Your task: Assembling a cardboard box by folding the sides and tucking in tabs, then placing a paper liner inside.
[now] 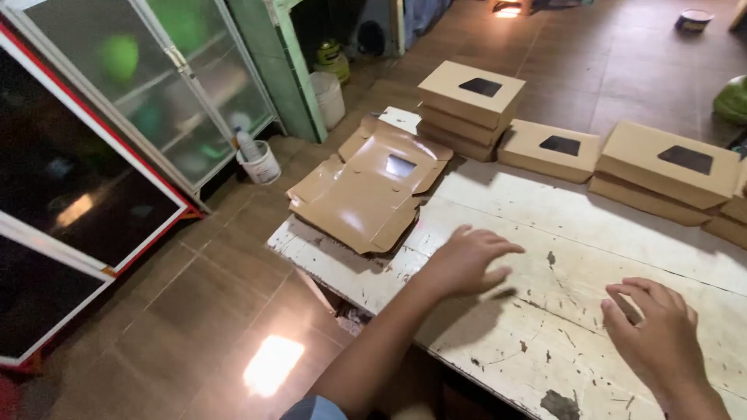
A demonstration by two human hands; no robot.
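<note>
Worn white bench (pixel 545 225), paint chipped. Assembled brown window boxes (pixel 471 105) stacked along far edge. Flat unfolded box blanks (pixel 366 194) piled at far-left corner, overhanging the edge. Left hand (pixel 467 260) hovers above bench centre, nearest the blanks: fingers spread, grip open, holding nothing. Right hand (pixel 657 334) near front edge: fingers loosely curled, empty.

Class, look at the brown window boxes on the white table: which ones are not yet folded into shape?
The flat box blanks at the table's left end, nearest the left hand. They lie unfolded with flaps spread; the others are closed boxes.
</note>
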